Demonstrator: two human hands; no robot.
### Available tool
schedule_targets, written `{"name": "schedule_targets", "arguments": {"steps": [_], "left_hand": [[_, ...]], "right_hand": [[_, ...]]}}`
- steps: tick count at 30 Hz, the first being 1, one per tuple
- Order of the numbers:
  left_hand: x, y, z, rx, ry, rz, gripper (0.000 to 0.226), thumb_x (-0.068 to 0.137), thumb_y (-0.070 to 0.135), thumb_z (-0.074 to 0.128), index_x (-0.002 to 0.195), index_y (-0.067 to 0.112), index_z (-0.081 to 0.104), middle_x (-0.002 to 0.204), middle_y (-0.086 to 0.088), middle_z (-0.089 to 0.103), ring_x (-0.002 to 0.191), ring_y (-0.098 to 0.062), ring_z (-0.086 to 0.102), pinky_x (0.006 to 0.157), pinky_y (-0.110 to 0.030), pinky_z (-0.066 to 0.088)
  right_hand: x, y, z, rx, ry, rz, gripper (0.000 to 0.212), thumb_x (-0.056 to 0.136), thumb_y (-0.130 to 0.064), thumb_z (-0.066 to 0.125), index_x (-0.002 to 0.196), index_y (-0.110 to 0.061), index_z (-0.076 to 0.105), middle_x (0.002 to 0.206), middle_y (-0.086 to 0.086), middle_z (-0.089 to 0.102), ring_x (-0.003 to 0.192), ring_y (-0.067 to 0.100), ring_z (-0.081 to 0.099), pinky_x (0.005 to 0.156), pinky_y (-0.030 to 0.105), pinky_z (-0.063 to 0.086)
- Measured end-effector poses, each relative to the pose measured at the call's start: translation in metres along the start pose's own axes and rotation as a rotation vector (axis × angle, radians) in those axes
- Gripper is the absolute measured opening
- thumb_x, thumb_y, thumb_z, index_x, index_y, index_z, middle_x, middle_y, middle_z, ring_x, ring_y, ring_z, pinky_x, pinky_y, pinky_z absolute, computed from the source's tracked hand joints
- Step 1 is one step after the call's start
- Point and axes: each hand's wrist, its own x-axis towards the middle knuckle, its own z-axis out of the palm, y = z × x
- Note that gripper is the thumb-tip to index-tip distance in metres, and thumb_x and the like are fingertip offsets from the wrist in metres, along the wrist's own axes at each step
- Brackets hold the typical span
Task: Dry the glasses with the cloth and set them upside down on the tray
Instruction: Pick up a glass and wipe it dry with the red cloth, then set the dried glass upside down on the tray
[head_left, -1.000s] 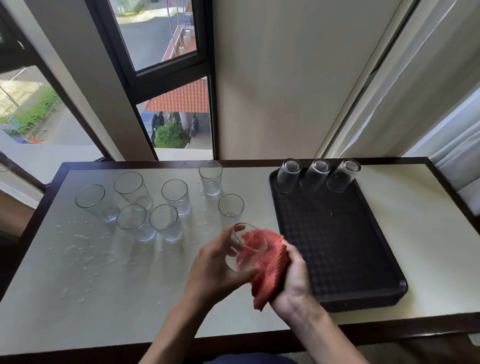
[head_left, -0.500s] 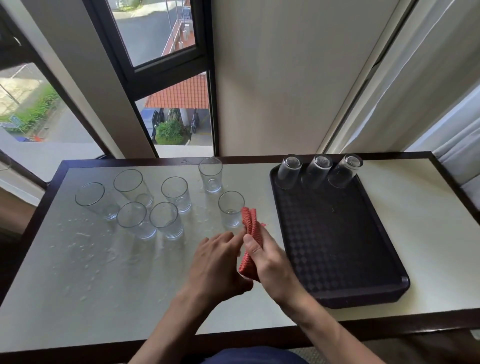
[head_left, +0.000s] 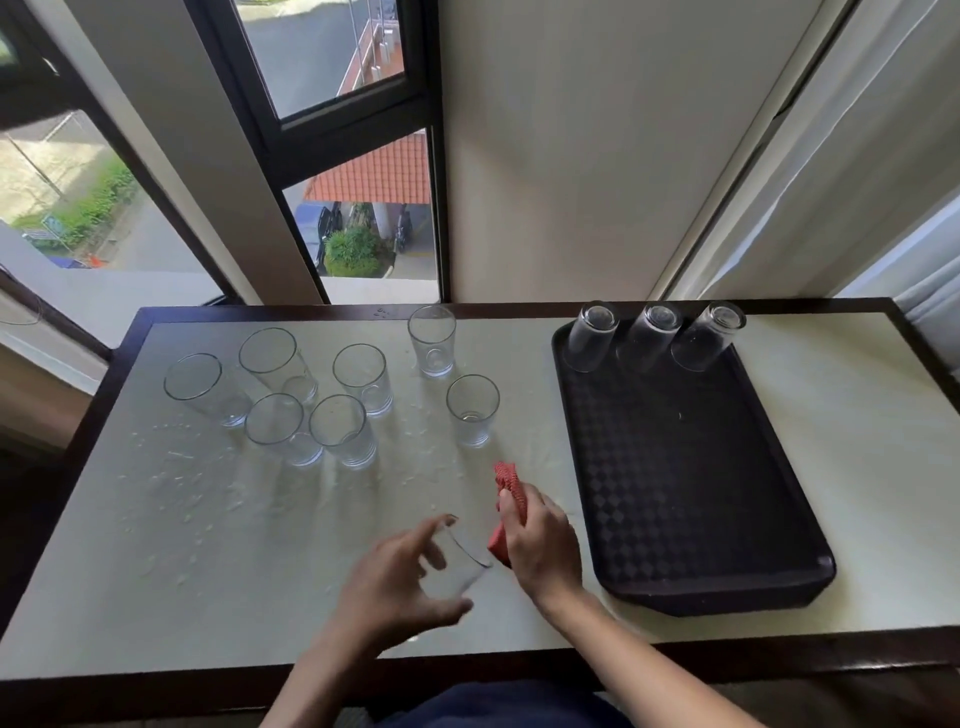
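Note:
My left hand (head_left: 395, 577) grips a clear glass (head_left: 460, 564), tilted with its rim toward the right, just above the table's front middle. Right beside it, my right hand (head_left: 540, 540) holds a bunched red cloth (head_left: 509, 493) next to the glass's rim. A black tray (head_left: 727, 525) lies to the right, and three glasses (head_left: 652, 338) stand upside down along its far edge. Several upright glasses (head_left: 337, 426) stand on the wet left half of the table; the nearest of them (head_left: 472, 410) is just beyond the cloth.
Water drops (head_left: 176, 483) speckle the pale tabletop (head_left: 156, 571) on the left. The table has a dark wooden rim (head_left: 779, 654). Windows and a wall rise behind it, and a curtain (head_left: 924, 270) hangs at the far right.
The red cloth has come out of the glass. My left hand has drawn the glass down and toward me, while the right hand holds the cloth beside its rim.

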Motion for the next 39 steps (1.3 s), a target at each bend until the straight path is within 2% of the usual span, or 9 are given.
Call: {"name": "schedule_targets", "arguments": {"steps": [4,9,12,18,21,26,30,32,39], "left_hand": [[-0.001,-0.018,-0.009,-0.215,0.197,-0.15,0.08,0.039,0.068,0.073,0.115,0.05,0.054,0.081,0.01,0.069,0.065,-0.004,0.061,0.066,-0.016,0.05],[0.006,-0.01,-0.007,-0.562,0.3,-0.232,0.079,0.035,0.059,0.084,0.109,0.041,0.062,0.088,0.0,0.072,0.072,-0.013,0.065,0.067,-0.017,0.051],[0.013,0.003,-0.001,-0.698,0.263,-0.223,0.082,0.033,0.05,0.09,0.11,0.034,0.065,0.092,-0.005,0.073,0.079,-0.019,0.069,0.073,-0.027,0.054],[0.026,0.035,0.015,-0.935,0.191,-0.202,0.082,0.047,0.01,0.098,0.12,0.015,0.059,0.101,-0.012,0.073,0.086,-0.016,0.076,0.068,-0.021,0.057],[0.032,0.051,0.026,-1.083,0.209,-0.18,0.09,0.045,0.012,0.094,0.126,0.007,0.055,0.096,-0.012,0.074,0.089,-0.023,0.076,0.072,-0.026,0.059],[0.041,0.064,0.045,-1.074,0.35,-0.134,0.096,0.034,0.042,0.102,0.117,0.018,0.062,0.111,-0.012,0.072,0.107,-0.034,0.071,0.096,-0.046,0.054],[0.046,0.063,0.045,-0.994,0.257,-0.129,0.088,0.039,0.048,0.094,0.113,0.012,0.064,0.097,0.0,0.077,0.102,-0.03,0.072,0.089,-0.037,0.056],[0.047,0.053,0.042,-0.863,0.188,-0.128,0.082,0.044,0.056,0.088,0.114,0.019,0.066,0.101,0.006,0.077,0.105,-0.021,0.071,0.088,-0.027,0.054],[0.034,-0.039,0.05,0.295,0.254,-0.216,0.074,0.088,0.056,0.064,0.149,0.019,0.044,0.16,-0.009,0.035,0.148,-0.029,0.031,0.115,-0.045,0.032]], "right_hand": [[-0.007,0.033,0.02,-0.478,-0.11,-0.289,0.056,0.091,-0.05,0.042,0.128,-0.012,0.061,0.118,0.01,0.067,0.111,0.031,0.062,0.095,0.046,0.05],[-0.008,0.043,0.033,-0.572,-0.319,-0.224,0.07,0.088,-0.057,0.041,0.147,-0.019,0.044,0.154,0.015,0.04,0.148,0.03,0.025,0.12,0.043,-0.001],[0.006,0.032,0.016,-0.303,-0.424,-0.118,0.059,0.098,-0.045,0.042,0.153,-0.025,0.032,0.165,0.007,0.015,0.154,0.022,0.002,0.124,0.043,-0.003],[-0.001,0.007,-0.024,0.734,-0.225,0.371,0.018,0.094,-0.02,0.06,0.102,-0.009,0.072,0.096,0.007,0.075,0.094,0.023,0.067,0.087,0.036,0.052],[-0.005,0.009,-0.038,1.267,-0.53,0.649,0.046,0.093,-0.034,0.064,0.126,-0.004,0.061,0.124,0.018,0.067,0.112,0.033,0.065,0.098,0.049,0.049],[-0.006,0.016,-0.046,1.603,-0.658,0.61,0.065,0.086,-0.025,0.069,0.144,-0.003,0.047,0.149,0.023,0.045,0.142,0.037,0.038,0.11,0.052,0.037],[0.001,0.02,-0.052,1.524,-0.596,0.604,0.059,0.082,-0.008,0.07,0.135,0.007,0.05,0.135,0.025,0.058,0.128,0.038,0.055,0.104,0.048,0.044],[0.012,0.018,-0.065,1.366,-0.469,0.603,0.041,0.077,-0.009,0.068,0.114,0.008,0.062,0.105,0.023,0.071,0.091,0.033,0.072,0.075,0.039,0.06],[0.079,0.003,-0.133,0.304,-0.153,0.215,0.035,0.066,-0.006,0.088,0.098,-0.007,0.072,0.085,0.006,0.067,0.071,0.017,0.064,0.06,0.027,0.055]]}}
